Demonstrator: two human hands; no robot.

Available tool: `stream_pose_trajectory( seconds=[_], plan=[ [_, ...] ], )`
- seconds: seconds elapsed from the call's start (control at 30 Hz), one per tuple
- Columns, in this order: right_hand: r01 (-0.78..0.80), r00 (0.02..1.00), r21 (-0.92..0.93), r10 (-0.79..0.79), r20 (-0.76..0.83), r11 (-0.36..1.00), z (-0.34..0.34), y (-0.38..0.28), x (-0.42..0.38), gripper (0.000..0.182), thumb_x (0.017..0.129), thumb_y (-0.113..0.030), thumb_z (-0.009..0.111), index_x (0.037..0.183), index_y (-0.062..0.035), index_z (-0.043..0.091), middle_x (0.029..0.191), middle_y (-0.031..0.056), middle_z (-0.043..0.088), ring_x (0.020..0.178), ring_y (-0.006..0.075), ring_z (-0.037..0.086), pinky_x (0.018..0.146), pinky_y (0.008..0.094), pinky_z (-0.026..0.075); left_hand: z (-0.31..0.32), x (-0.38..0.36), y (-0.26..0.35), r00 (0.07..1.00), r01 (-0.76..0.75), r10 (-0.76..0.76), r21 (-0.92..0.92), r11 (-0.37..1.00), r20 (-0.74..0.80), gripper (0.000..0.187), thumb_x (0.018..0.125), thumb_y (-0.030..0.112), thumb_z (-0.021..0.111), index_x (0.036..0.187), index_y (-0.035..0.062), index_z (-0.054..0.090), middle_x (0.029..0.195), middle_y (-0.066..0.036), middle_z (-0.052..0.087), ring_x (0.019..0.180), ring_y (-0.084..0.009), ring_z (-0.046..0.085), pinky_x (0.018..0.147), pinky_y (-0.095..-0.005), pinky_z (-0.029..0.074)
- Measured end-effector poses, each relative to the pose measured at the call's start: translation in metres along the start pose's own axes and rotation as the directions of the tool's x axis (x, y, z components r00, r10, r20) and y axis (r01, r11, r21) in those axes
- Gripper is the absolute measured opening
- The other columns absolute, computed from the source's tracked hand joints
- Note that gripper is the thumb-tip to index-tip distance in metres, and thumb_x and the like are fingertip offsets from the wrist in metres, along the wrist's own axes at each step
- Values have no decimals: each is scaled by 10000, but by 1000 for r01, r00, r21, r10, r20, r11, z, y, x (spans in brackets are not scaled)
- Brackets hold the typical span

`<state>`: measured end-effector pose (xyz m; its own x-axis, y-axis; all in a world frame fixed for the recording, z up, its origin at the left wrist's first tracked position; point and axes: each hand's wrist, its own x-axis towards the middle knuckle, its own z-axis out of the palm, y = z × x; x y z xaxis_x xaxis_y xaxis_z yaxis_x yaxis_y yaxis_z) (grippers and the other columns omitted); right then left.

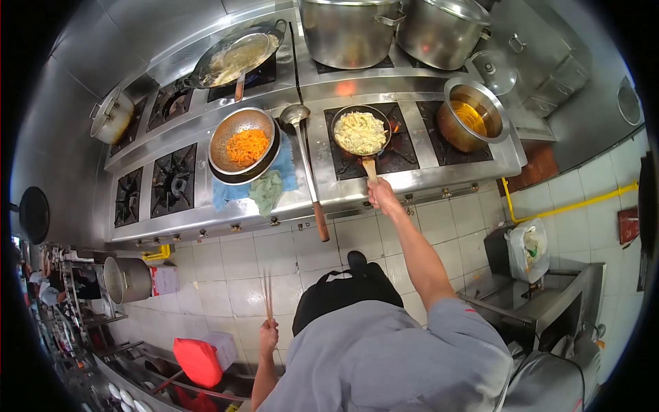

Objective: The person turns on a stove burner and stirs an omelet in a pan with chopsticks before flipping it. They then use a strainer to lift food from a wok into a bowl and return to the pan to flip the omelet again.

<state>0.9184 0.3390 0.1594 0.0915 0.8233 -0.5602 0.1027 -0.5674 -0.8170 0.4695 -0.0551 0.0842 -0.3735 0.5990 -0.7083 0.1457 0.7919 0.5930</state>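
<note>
My right hand is closed round the wooden handle of a small frying pan. The pan rests on a stove burner and holds pale, shredded food. A little flame shows at the pan's right side. Low on the left, over the tiled floor, my left hand is wrapped round long thin chopsticks that point up and away from me. A ladle with a wooden handle lies on the stove left of the pan. Beside it, a perforated metal bowl holds orange pieces.
Two big pots stand behind the pan. To its right is a deep pot with amber liquid. A wok with a strainer is at the back left. Cloths lie by the front edge, where the ladle handle juts out.
</note>
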Motion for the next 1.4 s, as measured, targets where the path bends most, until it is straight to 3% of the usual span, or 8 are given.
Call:
stream_pose_trajectory(
  seconds=[0.1,0.17,0.33,0.4,0.47,0.67,1.1,1.4],
  plan=[
    [263,913,-552,-389,-124,791,-33,21,13,485,934,-489,421,1005,-51,617,941,188,673,876,348,653,726,451,498,28,11,-10,996,-83,82,62,995,18,345,965,331,490,809,30,556,520,23,425,420,-76,392,391,-261,309],
    [133,949,-724,-298,-104,677,-85,13,13,546,919,-539,398,1050,-58,619,991,211,656,976,371,619,826,472,469,41,5,-11,998,-67,67,45,997,-2,347,963,321,496,808,19,570,541,13,452,459,-80,401,432,-263,332],
    [237,908,-600,-394,-143,764,-79,14,31,474,917,-466,497,966,-13,628,813,162,668,792,310,637,718,413,490,54,-9,-18,998,-57,56,40,998,24,334,948,304,525,793,14,580,554,-8,464,498,-84,417,460,-286,341],
    [81,995,-88,-75,61,993,-39,19,12,456,940,-447,488,965,-2,581,684,28,582,636,219,582,610,378,475,50,11,-56,996,-80,78,70,994,33,324,944,299,533,795,16,579,548,-13,456,495,-88,410,459,-297,338],
    [379,891,-438,-449,-65,815,-51,30,13,457,940,-431,487,957,17,582,717,98,627,667,284,614,628,405,472,36,17,-60,997,-70,69,90,993,21,326,940,309,542,788,23,573,539,-17,453,508,-93,435,467,-300,367],
    [125,928,-550,-293,-228,825,-27,14,16,479,915,-453,478,1022,-4,607,949,268,637,952,444,589,801,505,463,-10,16,-28,1000,23,-23,-3,1000,13,363,946,375,511,768,61,553,503,11,432,386,-90,403,348,-267,343],
    [112,937,-685,-307,-169,720,-54,0,-27,497,921,-446,458,957,29,601,921,254,640,936,429,599,802,508,461,-42,53,14,991,114,-122,125,986,55,330,942,350,510,811,49,536,513,4,420,379,-109,412,318,-272,337],
    [72,940,-707,-284,-187,704,-54,-8,-29,489,933,-444,437,956,17,598,929,265,636,943,439,592,807,516,460,43,32,118,873,-455,483,246,856,-65,343,804,175,701,600,8,481,511,-16,468,496,-108,414,473,-321,377]
  ],
)
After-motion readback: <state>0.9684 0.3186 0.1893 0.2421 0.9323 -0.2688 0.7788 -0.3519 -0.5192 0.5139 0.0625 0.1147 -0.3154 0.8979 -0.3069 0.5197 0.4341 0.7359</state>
